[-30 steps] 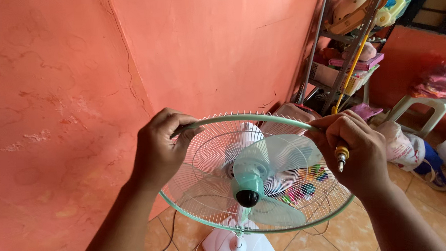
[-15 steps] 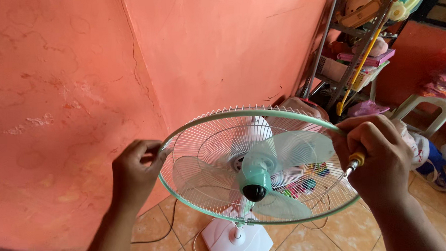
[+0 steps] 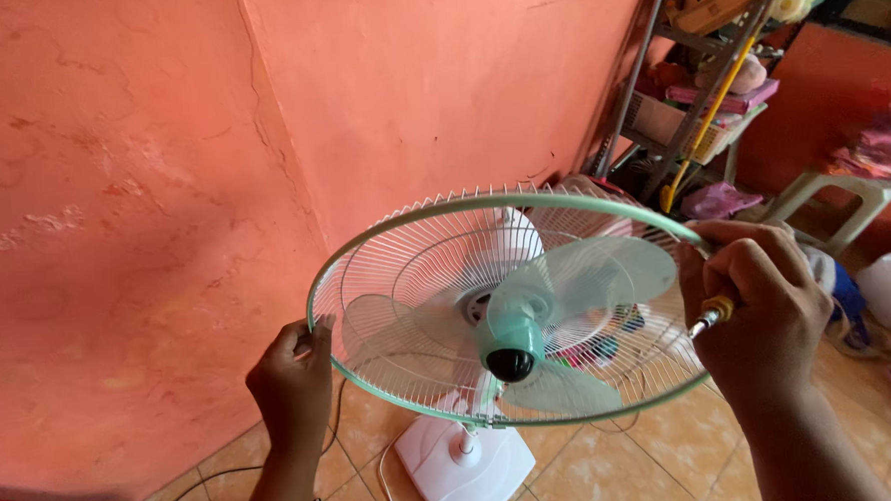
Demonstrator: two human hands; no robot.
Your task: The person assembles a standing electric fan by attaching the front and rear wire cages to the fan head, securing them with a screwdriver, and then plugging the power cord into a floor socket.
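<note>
1. While both hands work at its edge, the fan guard [image 3: 416, 272], a white wire cage with a mint-green rim, sits in the middle of the view, tilted so its face looks up toward the camera.
2. Inside the guard, the pale green blades [image 3: 592, 274] spread around a mint hub with a black cap [image 3: 512, 364].
3. The left hand [image 3: 293, 385] meets the rim at about 8 o'clock, fingers curled and pinching the green ring.
4. The right hand [image 3: 763, 307] is at about 3 o'clock, fingers closed tightly around a screwdriver [image 3: 711, 316] with a yellow handle, its metal end pointing toward the wires; the hand also rests against the rim.
5. Below the guard, at 6 o'clock, the white fan base [image 3: 465, 470] stands on tan floor tiles [image 3: 635, 473].
6. An orange wall [image 3: 143, 194] fills the view from 9 to 12 o'clock.
7. At 1 o'clock a metal shelf rack [image 3: 648, 81] holds toys and clutter; at 2 o'clock stands a white plastic stool [image 3: 844, 203].
</note>
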